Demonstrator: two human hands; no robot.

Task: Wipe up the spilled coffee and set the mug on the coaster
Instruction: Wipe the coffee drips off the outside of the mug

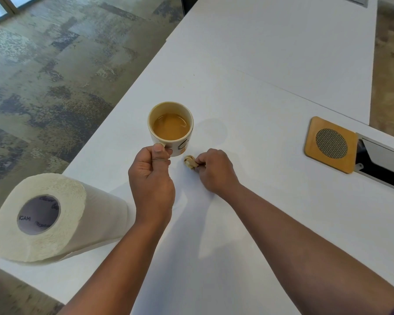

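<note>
Our left hand (152,178) grips the handle of the mug (171,127), thumb pressed on top and the fingers curled around it. The mug seems to be lifted a little above the white table (271,76), because its round shadow lies to the right of it, but we cannot say this with certainty. It is about half full of light brown coffee.

Our right hand (215,170) pinches a small crumpled wad of paper towel (190,162), stained brown, and holds it against the table just beside the mug. We see no wet puddle around it, so we judge that the wiping is almost finished.

To do this step well, we should keep the mug level and move it slowly, since the liquid can spill again. We should pass the wad once over the place under the mug, then carry the mug to the right.

The wooden coaster (330,144) with a round mesh centre waits well apart on the right, beside a cable hatch (382,160). A roll of paper towel (46,218) lies at the left table edge.
</note>
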